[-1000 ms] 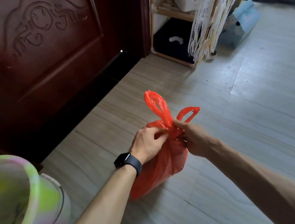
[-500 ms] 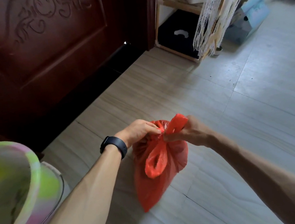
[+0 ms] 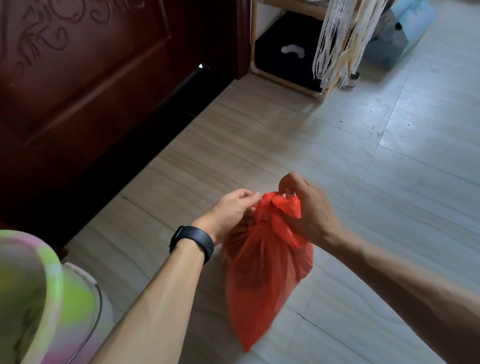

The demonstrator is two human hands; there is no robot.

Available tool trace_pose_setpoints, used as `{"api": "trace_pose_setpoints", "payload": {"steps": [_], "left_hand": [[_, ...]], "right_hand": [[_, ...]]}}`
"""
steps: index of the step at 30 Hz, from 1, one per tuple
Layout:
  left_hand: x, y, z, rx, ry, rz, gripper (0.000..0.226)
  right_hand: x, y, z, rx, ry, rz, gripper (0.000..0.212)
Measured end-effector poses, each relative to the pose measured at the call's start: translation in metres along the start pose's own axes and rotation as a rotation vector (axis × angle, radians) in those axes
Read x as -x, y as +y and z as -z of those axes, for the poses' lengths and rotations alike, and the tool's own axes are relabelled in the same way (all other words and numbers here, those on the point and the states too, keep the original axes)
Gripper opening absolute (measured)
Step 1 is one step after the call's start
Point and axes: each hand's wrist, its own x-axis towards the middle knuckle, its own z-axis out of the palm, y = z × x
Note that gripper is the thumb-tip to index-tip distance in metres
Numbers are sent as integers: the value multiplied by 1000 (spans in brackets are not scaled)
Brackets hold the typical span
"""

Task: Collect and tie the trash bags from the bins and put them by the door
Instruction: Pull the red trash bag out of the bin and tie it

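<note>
While the thin red plastic trash bag [image 3: 264, 276] hangs from both hands over the pale wood-grain floor tiles [image 3: 423, 183], the job looks to be in its tying step. The bag is out of the marbled green-and-pink plastic bin [image 3: 51, 277] at the lower left, its neck is gathered, and its handle ends are bunched into a lump at the top. Whether that lump is a finished knot I cannot tell. Left to do, by my reading: pull the knot snug and set the bag down by the dark red carved wooden door [image 3: 73, 82], which is near, just ahead on the left. Only this 1 bag shows, so any others are unknown. The left hand [image 3: 231, 212], with a black watch band [image 3: 193, 242] on its wrist, pinches the bunched top from the left with fingertips together. The right hand [image 3: 307, 212] has its fingers curled round the plastic on the right, with both forearms reaching forward and converging on the bag
</note>
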Motion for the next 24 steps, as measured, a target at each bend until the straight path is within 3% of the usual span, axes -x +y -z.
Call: {"api": "trace_pose_setpoints", "payload": {"steps": [5, 7, 13, 17, 21, 24], "left_hand": [[-2, -9, 7, -32, -61, -67, 29], [-5, -11, 9, -114, -9, -102, 30], [-4, -5, 13, -687, 326, -282, 32], [2, -12, 25, -867, 362, -312, 21], [11, -12, 36, -1138, 440, -327, 23], [13, -13, 30, -1167, 405, -314, 21]], "right_hand": [[-1, -4, -3, -91, 81, -134, 20], [-3, -8, -2, -98, 58, -206, 17], [-12, -8, 5, -72, -70, -285, 23], [-12, 2, 16, -143, -214, -256, 26], [-13, 14, 31, -190, -186, -351, 17], [-10, 12, 35, -199, -169, -379, 12]]}}
